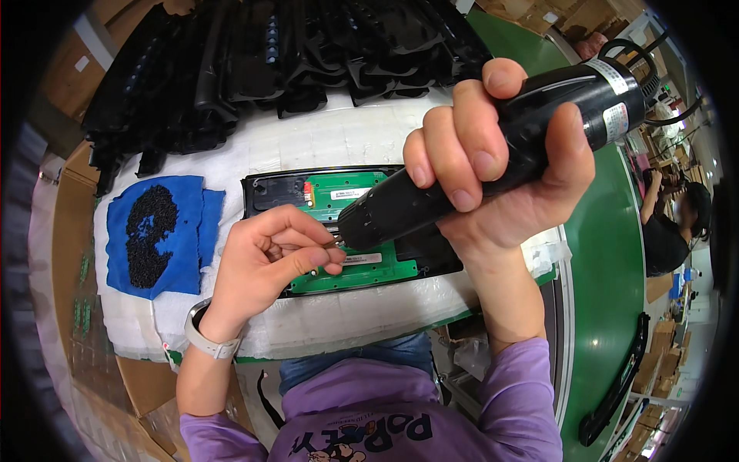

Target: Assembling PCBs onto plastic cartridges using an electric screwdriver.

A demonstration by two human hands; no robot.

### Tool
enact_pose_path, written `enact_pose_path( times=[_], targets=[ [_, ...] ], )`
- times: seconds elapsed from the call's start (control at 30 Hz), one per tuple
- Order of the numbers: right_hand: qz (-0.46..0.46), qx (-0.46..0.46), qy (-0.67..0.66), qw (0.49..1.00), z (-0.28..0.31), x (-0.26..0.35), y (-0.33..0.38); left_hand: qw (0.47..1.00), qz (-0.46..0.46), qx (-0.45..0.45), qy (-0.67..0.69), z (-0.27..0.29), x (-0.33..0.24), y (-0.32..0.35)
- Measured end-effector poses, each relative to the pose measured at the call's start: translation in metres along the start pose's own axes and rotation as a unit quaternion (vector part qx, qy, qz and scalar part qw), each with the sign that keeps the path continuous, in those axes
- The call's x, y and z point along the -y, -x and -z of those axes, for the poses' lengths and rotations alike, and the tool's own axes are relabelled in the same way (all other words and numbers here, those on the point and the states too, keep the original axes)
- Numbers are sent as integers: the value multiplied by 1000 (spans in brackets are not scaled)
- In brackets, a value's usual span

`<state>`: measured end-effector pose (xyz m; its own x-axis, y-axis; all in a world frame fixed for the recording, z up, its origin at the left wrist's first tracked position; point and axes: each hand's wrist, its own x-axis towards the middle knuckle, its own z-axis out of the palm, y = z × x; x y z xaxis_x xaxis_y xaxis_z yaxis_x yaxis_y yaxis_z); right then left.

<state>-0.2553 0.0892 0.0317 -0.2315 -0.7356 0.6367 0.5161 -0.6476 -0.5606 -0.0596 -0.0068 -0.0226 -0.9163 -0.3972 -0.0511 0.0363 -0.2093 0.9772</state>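
My right hand [523,165] is wrapped round a black electric screwdriver [412,204], held tilted with its nose pointing down and to the left. Below the tool lies a black plastic housing [269,194] with green circuit boards [396,271] in it. My left hand [281,258] hovers over the housing's left part, thumb and fingertips pinched together right at the screwdriver's bit [339,241]. Whatever the fingertips hold is too small to name. To the left, a pile of small black screws [150,231] lies on a folded blue cloth [117,212].
Many long black plastic housings [285,58] are heaped along the table's far side. White padding [192,165] covers the table. The screwdriver's cable [673,119] trails off at upper right. Beyond the table's right edge, a long black part [620,385] and another person [668,239] appear.
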Motion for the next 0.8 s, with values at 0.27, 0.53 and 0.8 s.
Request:
enact_pose_path(
  times=[0.27,0.53,0.8],
  targets=[
    [-17,-38,10,999,-6,-2,3,1000,3,-15,-26,-4,1,1],
    [-15,-8,49,999,-5,19,2,990,-89,-75,-78,12,-15,8],
    [-56,-48,340,937,-7,36,14,556,-2,-301,-775,99,-19,59]
  ],
)
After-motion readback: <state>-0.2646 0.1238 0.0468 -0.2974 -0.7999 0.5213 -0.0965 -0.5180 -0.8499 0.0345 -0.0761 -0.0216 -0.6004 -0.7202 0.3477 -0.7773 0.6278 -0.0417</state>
